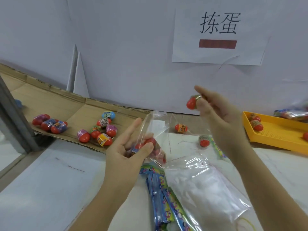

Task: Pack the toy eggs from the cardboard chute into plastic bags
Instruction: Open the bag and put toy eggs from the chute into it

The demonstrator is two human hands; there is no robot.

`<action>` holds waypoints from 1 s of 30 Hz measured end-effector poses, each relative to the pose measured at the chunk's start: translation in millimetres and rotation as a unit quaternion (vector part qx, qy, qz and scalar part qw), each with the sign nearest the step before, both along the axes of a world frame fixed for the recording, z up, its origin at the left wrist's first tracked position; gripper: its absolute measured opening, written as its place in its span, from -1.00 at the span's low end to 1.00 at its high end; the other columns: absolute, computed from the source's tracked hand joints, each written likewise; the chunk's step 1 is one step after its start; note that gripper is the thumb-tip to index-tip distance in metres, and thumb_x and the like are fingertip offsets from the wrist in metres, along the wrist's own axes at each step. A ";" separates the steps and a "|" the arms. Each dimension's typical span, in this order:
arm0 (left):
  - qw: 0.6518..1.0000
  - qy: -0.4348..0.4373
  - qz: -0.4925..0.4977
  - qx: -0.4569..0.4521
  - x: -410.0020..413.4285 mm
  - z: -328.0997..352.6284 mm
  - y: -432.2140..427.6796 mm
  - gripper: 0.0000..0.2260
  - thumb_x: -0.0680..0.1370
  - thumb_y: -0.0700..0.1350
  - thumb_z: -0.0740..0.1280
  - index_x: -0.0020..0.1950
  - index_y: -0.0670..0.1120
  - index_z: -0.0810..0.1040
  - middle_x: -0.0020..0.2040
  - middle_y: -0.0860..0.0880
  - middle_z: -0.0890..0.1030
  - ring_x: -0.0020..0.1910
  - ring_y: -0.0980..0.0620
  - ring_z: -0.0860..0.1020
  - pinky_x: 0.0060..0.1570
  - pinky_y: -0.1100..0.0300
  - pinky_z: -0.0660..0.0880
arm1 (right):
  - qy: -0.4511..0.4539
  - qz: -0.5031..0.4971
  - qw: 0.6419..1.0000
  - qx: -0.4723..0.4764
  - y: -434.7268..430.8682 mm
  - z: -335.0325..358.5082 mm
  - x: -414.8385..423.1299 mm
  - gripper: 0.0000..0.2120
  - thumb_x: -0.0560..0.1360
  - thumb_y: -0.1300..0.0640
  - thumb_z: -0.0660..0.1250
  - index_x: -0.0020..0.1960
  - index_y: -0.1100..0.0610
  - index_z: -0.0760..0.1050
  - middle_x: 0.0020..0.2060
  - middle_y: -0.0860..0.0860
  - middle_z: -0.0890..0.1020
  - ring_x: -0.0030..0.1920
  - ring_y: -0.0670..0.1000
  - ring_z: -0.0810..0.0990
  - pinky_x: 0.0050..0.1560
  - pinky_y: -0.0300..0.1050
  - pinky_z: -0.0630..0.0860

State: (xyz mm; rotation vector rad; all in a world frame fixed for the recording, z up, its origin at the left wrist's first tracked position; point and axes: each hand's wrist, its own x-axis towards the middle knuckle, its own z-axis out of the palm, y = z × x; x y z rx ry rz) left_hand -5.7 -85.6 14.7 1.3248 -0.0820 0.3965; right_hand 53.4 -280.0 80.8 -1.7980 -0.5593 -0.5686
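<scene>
White paper sign (218, 35), black characters: 1 o'clock. Yellow perforated plastic tray (275, 132): 3 o'clock. Blue-green printed card strips (156, 197): 6 o'clock.

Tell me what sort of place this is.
Probably a hand-packing station in a small workshop or factory: toy eggs lie on a cardboard chute, a stack of plastic bags sits in front, and a yellow tray holds more eggs.

Centre: left hand (131, 147) holds an open clear bag (156, 130) with eggs inside. Right of centre: right hand (211, 107) pinches a red egg (192, 102). Left: eggs on chute (66, 104). Right edge: yellow tray (275, 130).
</scene>
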 end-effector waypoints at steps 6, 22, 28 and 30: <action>0.999 -0.004 -0.043 -0.004 -4.7 4.7 -5.1 -0.30 0.26 -0.19 0.49 0.34 0.20 0.40 0.00 0.03 0.72 -0.03 0.09 0.68 -0.16 0.28 0.60 | -0.068 0.033 0.989 -0.126 11.4 31.3 -37.2 -0.69 0.36 -0.01 0.46 0.06 -0.15 0.48 -0.08 -0.25 0.61 0.03 -0.16 0.55 0.09 -0.31 0.33; 0.990 -0.002 -0.139 -0.018 -9.1 6.0 -7.3 -0.45 0.31 -0.11 0.57 0.28 0.05 0.57 0.18 0.06 0.65 0.17 0.04 0.62 0.00 0.14 0.61 | -0.097 -0.070 0.982 -0.146 27.6 26.2 -37.7 -0.79 0.34 -0.18 0.36 -0.05 -0.30 0.41 -0.03 -0.23 0.50 0.05 -0.21 0.43 0.21 0.21 0.37; 0.989 -0.019 -0.145 -0.010 -8.5 5.0 -7.2 -0.40 0.20 -0.04 0.62 0.19 0.27 0.59 0.19 0.08 0.64 0.25 0.10 0.56 0.12 0.18 0.56 | -0.222 -0.166 0.925 -0.261 12.9 30.0 -35.0 -0.72 0.48 -0.14 0.33 0.04 0.03 0.59 -0.10 -0.24 0.54 -0.03 -0.05 0.58 0.10 0.08 0.15; 0.988 -0.027 -0.152 -0.017 -9.0 6.0 -6.8 -0.39 0.15 0.05 0.66 0.17 0.27 0.61 0.21 0.08 0.64 0.24 0.13 0.56 0.05 0.23 0.57 | -0.259 -0.169 0.909 -0.279 13.3 31.4 -35.9 -0.74 0.49 -0.12 0.34 0.03 0.04 0.58 -0.14 -0.21 0.56 -0.06 0.01 0.59 0.06 0.11 0.15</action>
